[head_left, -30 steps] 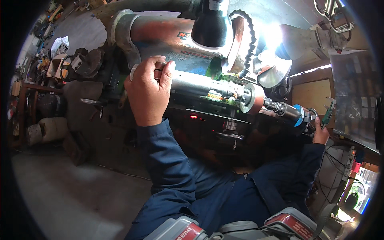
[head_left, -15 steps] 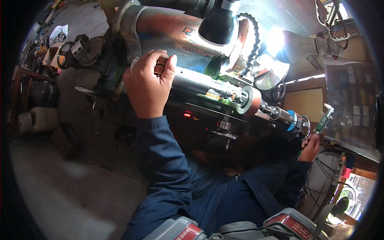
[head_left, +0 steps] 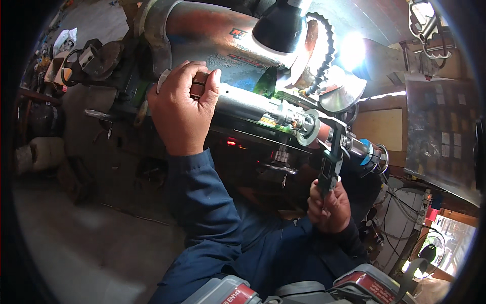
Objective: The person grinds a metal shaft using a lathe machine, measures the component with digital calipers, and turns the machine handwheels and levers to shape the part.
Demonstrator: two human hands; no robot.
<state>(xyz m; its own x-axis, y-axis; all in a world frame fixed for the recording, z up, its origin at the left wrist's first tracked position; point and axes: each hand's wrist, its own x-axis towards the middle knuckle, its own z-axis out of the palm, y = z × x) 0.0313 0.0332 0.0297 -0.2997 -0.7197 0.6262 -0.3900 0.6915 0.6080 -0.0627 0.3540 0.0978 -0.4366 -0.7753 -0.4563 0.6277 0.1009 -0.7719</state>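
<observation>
In right-hand fingers (head_left: 324, 195): caliper (head_left: 331, 159).

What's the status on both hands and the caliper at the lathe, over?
Left hand gripping the steel shaft. Right hand holds the caliper, jaws up at the shaft's flange. Black lamp hangs close above.

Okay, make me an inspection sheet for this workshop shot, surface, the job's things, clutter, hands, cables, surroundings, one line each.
Surface: grey concrete floor, dusty.
Job's things: silver cylindrical shaft lying across the machine; caliper set against its narrow end.
Clutter: machine parts piled at upper left.
Grippers: left hand gripping the shaft; right hand holding the caliper from below.
Cables: wires hanging at right.
Surroundings: black lamp overhead; small fan at lower right.
</observation>
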